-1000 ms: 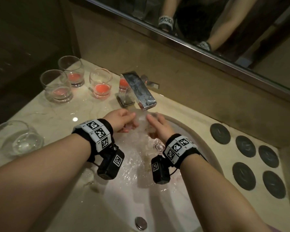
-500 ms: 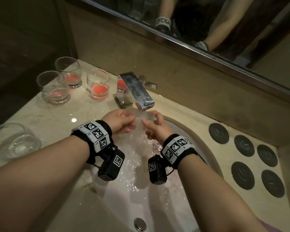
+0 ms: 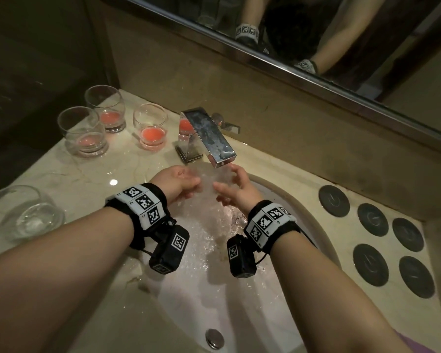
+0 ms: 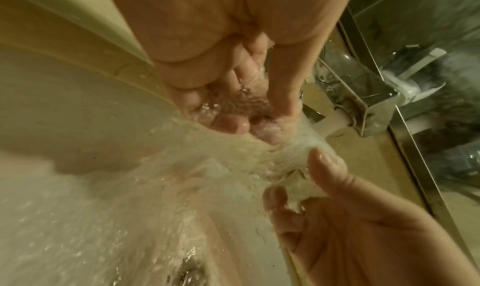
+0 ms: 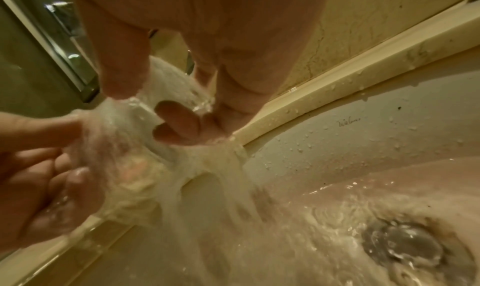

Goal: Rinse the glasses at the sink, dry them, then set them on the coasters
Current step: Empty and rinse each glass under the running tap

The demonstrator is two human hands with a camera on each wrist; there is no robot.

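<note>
Four glasses [image 3: 149, 127] with pink dregs stood left of the faucet [image 3: 209, 137]. Your left hand [image 3: 175, 183] and right hand [image 3: 236, 191] cupped a clear glass [image 3: 218, 180] under the stream (fingers curled round it), over the sink [image 3: 313, 225]; five coasters [image 3: 371, 262] lay right.

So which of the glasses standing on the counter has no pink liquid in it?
The clear glass at the counter's near left edge, beside the left forearm. The three glasses grouped left of the faucet each hold pink liquid.
</note>
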